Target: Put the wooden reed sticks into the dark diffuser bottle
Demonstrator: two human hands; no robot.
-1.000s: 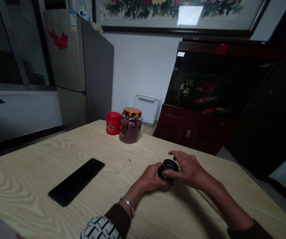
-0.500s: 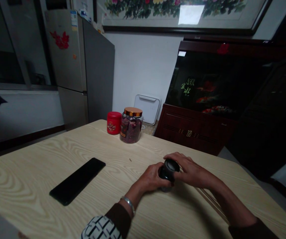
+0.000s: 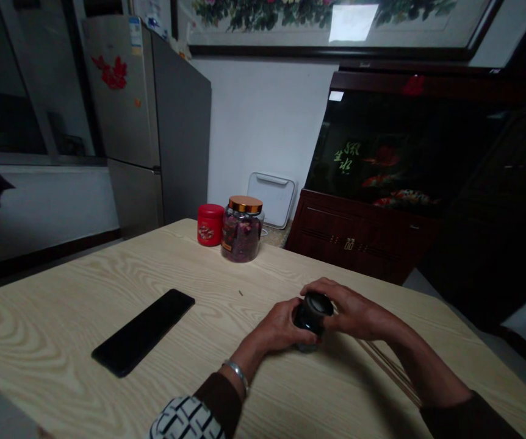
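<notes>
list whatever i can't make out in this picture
Head view, dark container: side hidden by the left hand.
Head view, thin sticks: ends hidden by the right hand and forearm.
Head view, copper-lidded jar: label too small to read.
Head view, framed picture: top cut off by image edge.

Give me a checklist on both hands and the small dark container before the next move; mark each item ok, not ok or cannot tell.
1. Left hand wrapped around the small dark container, low down: ok.
2. Right hand at the container's round top, thumb and fingers about it: ok.
3. Top loose or tight: cannot tell.
4. Flat black slab clear of both hands: ok.
5. Space under the right forearm free: not ok, thin sticks run there.
6. Copper-lidded jar apart from the hands: ok.
</notes>
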